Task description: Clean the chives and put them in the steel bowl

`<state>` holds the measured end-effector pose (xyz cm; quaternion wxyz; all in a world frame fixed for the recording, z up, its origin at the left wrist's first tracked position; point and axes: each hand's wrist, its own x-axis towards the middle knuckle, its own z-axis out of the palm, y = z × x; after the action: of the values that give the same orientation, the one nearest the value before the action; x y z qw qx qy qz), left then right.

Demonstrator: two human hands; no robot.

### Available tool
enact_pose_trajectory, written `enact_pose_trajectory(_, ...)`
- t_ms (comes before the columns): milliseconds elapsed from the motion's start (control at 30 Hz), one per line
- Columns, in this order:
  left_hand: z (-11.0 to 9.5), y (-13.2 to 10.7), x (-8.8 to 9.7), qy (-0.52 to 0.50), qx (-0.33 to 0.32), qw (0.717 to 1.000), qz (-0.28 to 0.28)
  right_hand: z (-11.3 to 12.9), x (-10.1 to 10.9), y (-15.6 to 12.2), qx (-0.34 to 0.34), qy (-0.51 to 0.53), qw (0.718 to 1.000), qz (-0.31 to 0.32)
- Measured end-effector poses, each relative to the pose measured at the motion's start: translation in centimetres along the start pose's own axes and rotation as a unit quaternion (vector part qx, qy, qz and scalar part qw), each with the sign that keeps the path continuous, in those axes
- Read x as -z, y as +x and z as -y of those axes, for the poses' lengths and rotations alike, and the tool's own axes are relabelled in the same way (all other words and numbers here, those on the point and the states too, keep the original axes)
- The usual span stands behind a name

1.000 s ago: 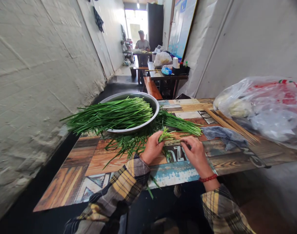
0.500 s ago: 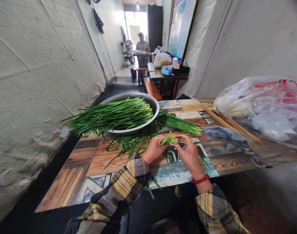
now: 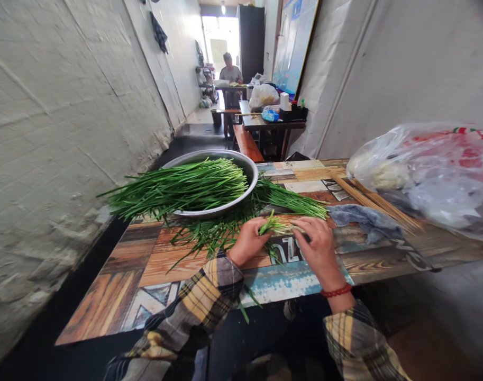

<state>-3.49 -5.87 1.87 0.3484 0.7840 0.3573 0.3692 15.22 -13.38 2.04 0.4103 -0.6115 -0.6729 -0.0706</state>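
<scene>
Over the patchwork surface (image 3: 124,257), the left hand (image 3: 246,243) grips green stalks (image 3: 270,226); whether the right hand (image 3: 316,244) pinches any, I cannot tell; a slackened left grip could spill them

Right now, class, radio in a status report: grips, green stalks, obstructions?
Left grip closed round green stalks. Right grip near their pale ends, contact unclear. Loose greens close by, nothing apparently in the way.

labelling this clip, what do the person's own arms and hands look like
The left sleeve and right sleeve are yellow, grey and black plaid. The ungloved right hand has a red, apparently beaded bracelet at its wrist; the ungloved left hand shows none.
</scene>
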Motion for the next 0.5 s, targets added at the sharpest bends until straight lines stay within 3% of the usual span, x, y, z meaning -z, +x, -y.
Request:
enact_pose_trajectory(200, 0.0, 0.0, 0.1, -0.008, -0.007, 1.0, 0.014, 1.4, -0.6, -0.2, 0.006, -0.06, 0.997, 0.043)
enact_pose_trajectory(500, 0.1, -0.1, 0.0, -0.028, -0.007, 1.0, 0.009, 1.1, -2.6, -0.8, -0.029, 0.098, 0.995, 0.014)
